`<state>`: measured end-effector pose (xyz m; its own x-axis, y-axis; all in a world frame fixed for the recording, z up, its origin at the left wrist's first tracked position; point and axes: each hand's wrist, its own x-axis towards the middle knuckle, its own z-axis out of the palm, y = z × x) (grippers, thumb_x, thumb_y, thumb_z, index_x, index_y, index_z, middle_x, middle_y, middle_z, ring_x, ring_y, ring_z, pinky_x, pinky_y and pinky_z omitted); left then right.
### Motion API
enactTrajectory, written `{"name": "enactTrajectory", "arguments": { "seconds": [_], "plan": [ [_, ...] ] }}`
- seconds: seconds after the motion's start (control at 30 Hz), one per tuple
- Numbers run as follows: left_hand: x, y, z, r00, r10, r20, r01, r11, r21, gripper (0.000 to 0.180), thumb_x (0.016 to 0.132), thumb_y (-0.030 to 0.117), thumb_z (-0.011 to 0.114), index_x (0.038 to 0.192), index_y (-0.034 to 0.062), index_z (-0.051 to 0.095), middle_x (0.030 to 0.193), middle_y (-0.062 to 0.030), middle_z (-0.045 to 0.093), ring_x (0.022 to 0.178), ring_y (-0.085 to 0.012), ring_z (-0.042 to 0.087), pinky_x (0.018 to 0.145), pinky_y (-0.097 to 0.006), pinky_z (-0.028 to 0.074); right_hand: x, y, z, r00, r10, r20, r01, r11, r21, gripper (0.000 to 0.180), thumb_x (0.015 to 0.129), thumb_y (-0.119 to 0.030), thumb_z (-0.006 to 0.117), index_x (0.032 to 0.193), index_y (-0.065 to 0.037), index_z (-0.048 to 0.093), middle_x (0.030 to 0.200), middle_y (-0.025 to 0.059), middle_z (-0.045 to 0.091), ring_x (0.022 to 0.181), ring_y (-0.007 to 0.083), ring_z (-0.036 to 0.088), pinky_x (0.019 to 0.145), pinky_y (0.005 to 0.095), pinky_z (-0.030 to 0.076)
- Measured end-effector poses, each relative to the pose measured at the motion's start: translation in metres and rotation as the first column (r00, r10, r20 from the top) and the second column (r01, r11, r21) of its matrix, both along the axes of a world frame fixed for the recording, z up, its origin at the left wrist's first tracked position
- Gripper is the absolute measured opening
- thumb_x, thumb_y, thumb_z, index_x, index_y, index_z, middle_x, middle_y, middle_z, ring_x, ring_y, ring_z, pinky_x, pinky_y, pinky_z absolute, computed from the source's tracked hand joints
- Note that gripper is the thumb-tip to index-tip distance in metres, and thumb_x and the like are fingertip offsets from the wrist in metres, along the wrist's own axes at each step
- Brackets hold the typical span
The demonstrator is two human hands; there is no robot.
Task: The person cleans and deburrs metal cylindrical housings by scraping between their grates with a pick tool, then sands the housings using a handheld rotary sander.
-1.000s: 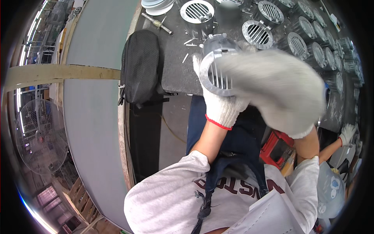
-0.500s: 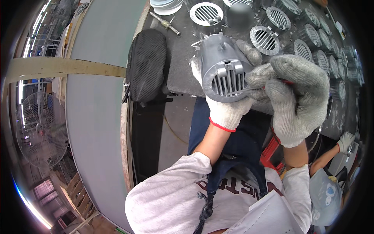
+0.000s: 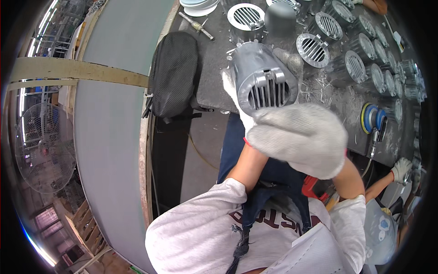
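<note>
A factory workshop — the dark surface (image 3: 214, 68) is strewn with metal shavings and carries rows of identical grey slotted metal housings (image 3: 355, 68). A round sander (image 3: 372, 118) and a screwdriver (image 3: 197, 26) lie there; a big standing fan (image 3: 43, 146) and wooden pallets (image 3: 84, 217) sit beyond — plain industrial floor

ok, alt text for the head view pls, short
Two gloved hands hold a grey slotted metal housing above a dark workbench: left hand behind it, right hand in front. Rows of similar housings cover the bench, with a black bag at its left edge and a sander to the right.
</note>
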<state>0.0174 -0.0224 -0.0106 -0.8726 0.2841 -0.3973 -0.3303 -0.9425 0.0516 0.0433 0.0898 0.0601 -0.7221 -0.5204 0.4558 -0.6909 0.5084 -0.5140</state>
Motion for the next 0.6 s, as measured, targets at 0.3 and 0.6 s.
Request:
{"name": "enactTrajectory", "arguments": {
  "seconds": [0.3,0.6],
  "plan": [
    [-0.006,0.004,-0.036,0.996,0.059,-0.066,-0.045,0.980,0.195,0.059,0.105,0.058,0.039,0.141,0.0126,0.052,0.140,-0.0089,0.057,0.125,-0.0270,0.057,0.109,-0.044,0.048,0.045,0.015,-0.027,0.876,-0.293,0.384,0.477,0.401,-0.782,0.040,0.097,0.001,0.061,0.136,0.005,0.054,0.131,0.0199,0.063,0.114,0.0263,0.068,0.088,0.0376,0.062],
    [-0.014,0.014,0.009,0.990,0.070,0.121,-0.081,0.993,0.091,0.061,0.101,0.038,0.038,0.147,-0.0002,0.050,0.150,-0.0166,0.055,0.138,-0.0337,0.052,0.120,-0.048,0.039,0.045,0.037,-0.059,0.740,-0.672,0.011,0.482,0.519,-0.705,0.035,0.097,0.005,0.057,0.132,0.008,0.055,0.126,0.0242,0.065,0.106,0.0291,0.072,0.075,0.0377,0.066]
  ]
}}
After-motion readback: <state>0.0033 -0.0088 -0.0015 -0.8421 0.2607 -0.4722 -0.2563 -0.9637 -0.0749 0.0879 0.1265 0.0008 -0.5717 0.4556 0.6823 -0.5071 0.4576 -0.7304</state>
